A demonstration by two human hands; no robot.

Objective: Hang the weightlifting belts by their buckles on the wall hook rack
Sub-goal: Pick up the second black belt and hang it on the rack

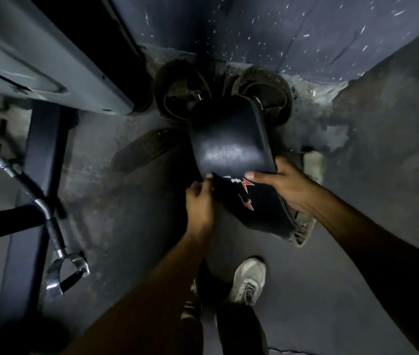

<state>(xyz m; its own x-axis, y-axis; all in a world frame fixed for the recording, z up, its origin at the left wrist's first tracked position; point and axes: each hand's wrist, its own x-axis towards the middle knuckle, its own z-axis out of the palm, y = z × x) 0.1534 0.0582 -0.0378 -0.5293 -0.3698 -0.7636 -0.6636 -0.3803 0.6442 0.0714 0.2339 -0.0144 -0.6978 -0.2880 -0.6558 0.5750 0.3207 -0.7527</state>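
A wide black leather belt [231, 147] is held up over the floor by both hands, and its broad back part is turned toward the camera, so a dull shine is seen on it. The left hand [200, 201] is closed around the near edge of the belt, with the fingers curled over the folded part where a red and white logo [248, 194] is printed. The right hand [282, 187] grips the other side, the thumb laid on the outer face and the fingers wrapped behind; the belt is pinched, not only supported. It is judged that the belt is held in this way, by its wide middle, because the buckle end must be found and brought to the top before it can be hooked. The buckle of this belt is not clearly seen; some lighter strap ends [303, 231] hang under the right wrist. Further belts [177, 88] lie in a heap on the floor against the dark wall [280, 29], probably left there to be picked up one after another. The hook rack is not in view, so its place cannot be told. At the left a cable handle [62, 267] hangs beside a machine frame [44, 160]. A grey shoe [249, 280] is seen below the hands.
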